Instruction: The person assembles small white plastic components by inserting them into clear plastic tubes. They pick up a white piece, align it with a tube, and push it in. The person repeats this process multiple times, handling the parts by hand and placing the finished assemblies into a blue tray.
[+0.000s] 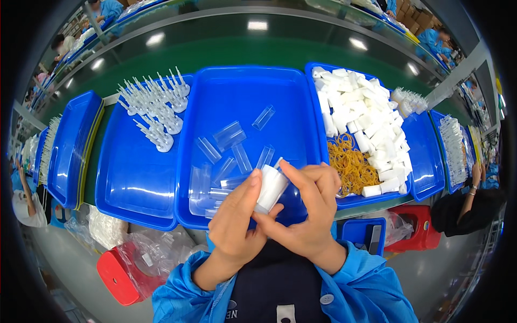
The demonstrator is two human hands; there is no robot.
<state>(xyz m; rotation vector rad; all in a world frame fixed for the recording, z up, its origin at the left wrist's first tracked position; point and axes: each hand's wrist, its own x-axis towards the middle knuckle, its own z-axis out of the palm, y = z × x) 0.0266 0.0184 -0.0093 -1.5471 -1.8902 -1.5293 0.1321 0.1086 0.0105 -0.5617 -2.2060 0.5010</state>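
Note:
In front of my chest, a short white roll-like cylinder (pixel 272 189) is held tilted between both hands. My left hand (pixel 232 229) is closed round its left side, thumb along it. My right hand (pixel 311 207) grips from the right, index fingertip at the upper end and thumb near the lower end. A small pale edge shows under that index finger; what it belongs to cannot be made out. Beneath the hands, a blue tray (pixel 250 86) holds several clear plastic tubes (pixel 230 135), loosely scattered, some partly hidden by my left hand.
At right, a blue tray (pixel 329 144) carries white pieces (pixel 355 102) and brown rubber bands (pixel 350 164). The left tray (pixel 134 185) has white spiky parts (pixel 156 105) standing on round bases. Red stools (pixel 119 277) are below. Co-workers sit around the edges.

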